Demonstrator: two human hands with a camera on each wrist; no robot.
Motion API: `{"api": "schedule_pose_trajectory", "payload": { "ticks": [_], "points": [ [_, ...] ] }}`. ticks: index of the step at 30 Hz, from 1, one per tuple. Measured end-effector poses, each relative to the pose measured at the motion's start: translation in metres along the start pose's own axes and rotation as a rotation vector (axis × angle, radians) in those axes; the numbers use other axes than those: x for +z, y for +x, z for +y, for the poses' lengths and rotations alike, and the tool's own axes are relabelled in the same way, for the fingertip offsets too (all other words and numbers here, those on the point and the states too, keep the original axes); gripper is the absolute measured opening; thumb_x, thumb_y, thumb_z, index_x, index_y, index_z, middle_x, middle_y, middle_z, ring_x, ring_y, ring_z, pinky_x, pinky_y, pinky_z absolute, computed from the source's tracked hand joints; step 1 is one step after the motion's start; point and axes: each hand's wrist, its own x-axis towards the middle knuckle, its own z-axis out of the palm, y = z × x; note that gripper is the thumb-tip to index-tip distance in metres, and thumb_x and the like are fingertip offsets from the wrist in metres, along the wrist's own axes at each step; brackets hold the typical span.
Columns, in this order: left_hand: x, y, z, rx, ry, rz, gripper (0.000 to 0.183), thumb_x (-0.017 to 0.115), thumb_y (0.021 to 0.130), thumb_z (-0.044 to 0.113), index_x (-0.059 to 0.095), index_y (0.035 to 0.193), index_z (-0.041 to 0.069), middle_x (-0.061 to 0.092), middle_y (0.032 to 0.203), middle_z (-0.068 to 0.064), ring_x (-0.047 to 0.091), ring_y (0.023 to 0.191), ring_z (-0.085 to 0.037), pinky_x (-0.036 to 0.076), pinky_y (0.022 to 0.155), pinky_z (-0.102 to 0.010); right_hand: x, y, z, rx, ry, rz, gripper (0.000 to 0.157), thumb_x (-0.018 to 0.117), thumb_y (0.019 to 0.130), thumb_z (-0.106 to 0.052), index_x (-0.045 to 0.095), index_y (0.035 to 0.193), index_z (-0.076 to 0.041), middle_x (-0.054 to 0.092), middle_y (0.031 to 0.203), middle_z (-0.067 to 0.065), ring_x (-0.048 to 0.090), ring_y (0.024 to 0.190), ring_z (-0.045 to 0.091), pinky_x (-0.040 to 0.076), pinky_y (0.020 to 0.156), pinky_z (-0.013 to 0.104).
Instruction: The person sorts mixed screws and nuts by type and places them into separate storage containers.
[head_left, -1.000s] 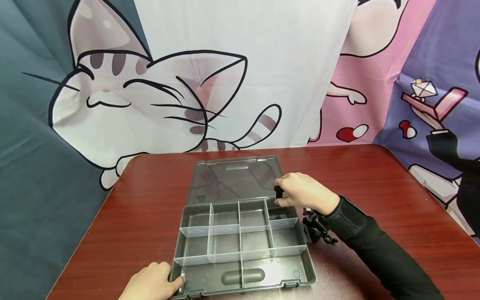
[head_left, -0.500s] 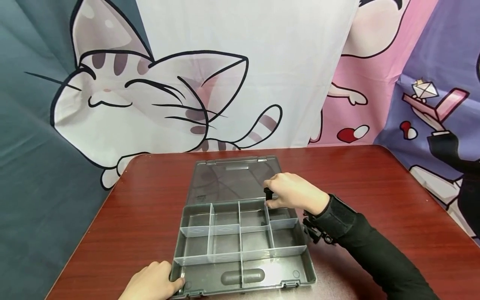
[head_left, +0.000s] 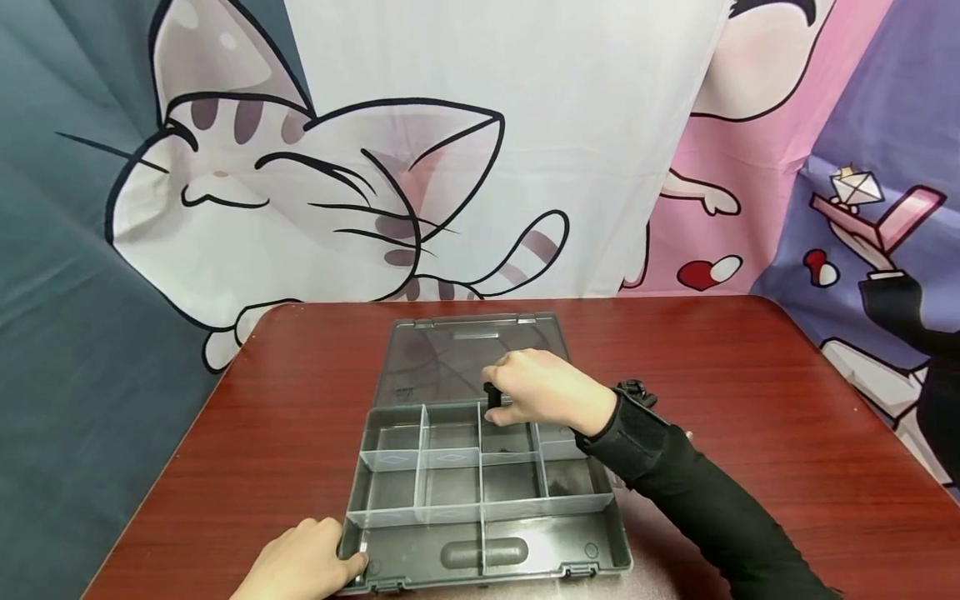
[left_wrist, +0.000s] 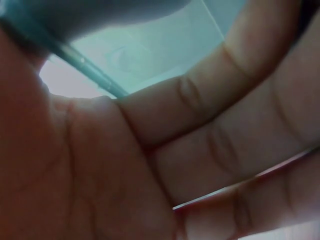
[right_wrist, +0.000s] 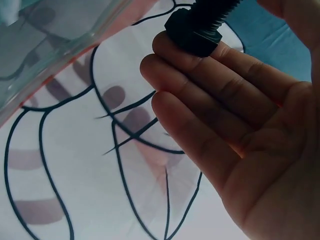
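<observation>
A grey translucent compartment box [head_left: 420,558] lies on the table with its lid [head_left: 435,367] folded back flat behind it. My left hand [head_left: 300,558] grips the near left corner, thumb over the wall. Over the back row, my right hand [head_left: 547,387] pinches a black bolt [head_left: 491,395] above the third compartment from the left. The right wrist view shows the hex head and thread of the bolt [right_wrist: 194,34] at the fingertips. In the left wrist view, the left hand [left_wrist: 100,165] curls at the box wall, fingertips out of sight.
The box stands on a reddish-brown table [head_left: 300,417]. Clear dividers [head_left: 450,514] split it into several compartments. Behind the table hangs a cloth backdrop [head_left: 585,125] with cartoon drawings. A black device strapped to the right wrist [head_left: 633,392] sits above the table.
My right hand has moved left with the bolt, from the right end of the box's back row to the third compartment. My left hand stays at the corner.
</observation>
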Motion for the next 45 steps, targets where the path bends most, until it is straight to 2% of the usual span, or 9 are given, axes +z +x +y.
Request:
{"api": "schedule_pose_trajectory", "payload": {
  "ticks": [10, 18, 27, 39, 42, 45],
  "points": [
    [-0.001, -0.002, 0.001, 0.032, 0.022, 0.075, 0.037, 0.070, 0.072, 0.037, 0.049, 0.058, 0.010, 0.046, 0.056, -0.001, 0.046, 0.050, -0.018, 0.038, 0.048, -0.041, 0.004, 0.019, -0.012, -0.036, 0.028, -0.025, 0.023, 0.069, 0.074, -0.034, 0.057, 0.077, -0.015, 0.051, 0.066, -0.010, 0.050, 0.058, 0.008, 0.043, 0.055, 0.028],
    [-0.001, -0.002, 0.000, 0.033, 0.028, 0.073, 0.037, 0.070, 0.071, 0.038, 0.050, 0.059, 0.010, 0.047, 0.057, -0.002, 0.047, 0.052, -0.019, 0.038, 0.049, -0.042, 0.008, 0.027, -0.017, -0.043, 0.028, -0.056, 0.023, 0.070, 0.075, -0.035, 0.060, 0.080, -0.015, 0.056, 0.069, -0.008, 0.054, 0.061, 0.009, 0.045, 0.059, 0.029],
    [-0.001, -0.003, 0.001, 0.020, 0.010, 0.057, 0.037, 0.070, 0.072, 0.037, 0.049, 0.059, 0.010, 0.046, 0.057, -0.002, 0.045, 0.051, -0.018, 0.037, 0.049, -0.041, 0.019, 0.035, -0.021, -0.058, 0.056, -0.071, 0.022, 0.071, 0.074, -0.034, 0.058, 0.075, -0.016, 0.051, 0.063, -0.010, 0.053, 0.056, 0.009, 0.045, 0.057, 0.028],
    [-0.001, -0.004, 0.001, 0.028, 0.017, 0.080, 0.037, 0.071, 0.071, 0.037, 0.049, 0.058, 0.010, 0.046, 0.056, -0.002, 0.045, 0.051, -0.018, 0.037, 0.049, -0.041, 0.023, 0.040, -0.023, -0.051, 0.052, -0.076, 0.023, 0.071, 0.072, -0.035, 0.057, 0.073, -0.017, 0.049, 0.061, -0.011, 0.052, 0.055, 0.009, 0.045, 0.057, 0.029],
    [0.000, -0.005, 0.000, 0.034, 0.019, 0.095, 0.037, 0.071, 0.070, 0.036, 0.048, 0.056, 0.011, 0.045, 0.055, -0.002, 0.044, 0.050, -0.018, 0.037, 0.048, -0.040, 0.024, 0.041, -0.023, -0.046, 0.046, -0.081, 0.025, 0.072, 0.072, -0.037, 0.059, 0.076, -0.016, 0.051, 0.062, -0.010, 0.053, 0.056, 0.010, 0.046, 0.058, 0.029],
    [-0.001, -0.006, 0.000, 0.036, 0.022, 0.107, 0.038, 0.071, 0.070, 0.036, 0.047, 0.055, 0.011, 0.045, 0.055, -0.001, 0.044, 0.050, -0.018, 0.037, 0.048, -0.040, 0.024, 0.041, -0.022, -0.032, 0.012, -0.101, 0.039, 0.071, 0.072, -0.045, 0.065, 0.094, -0.013, 0.060, 0.078, -0.004, 0.059, 0.073, 0.013, 0.047, 0.067, 0.030]
  ]
}}
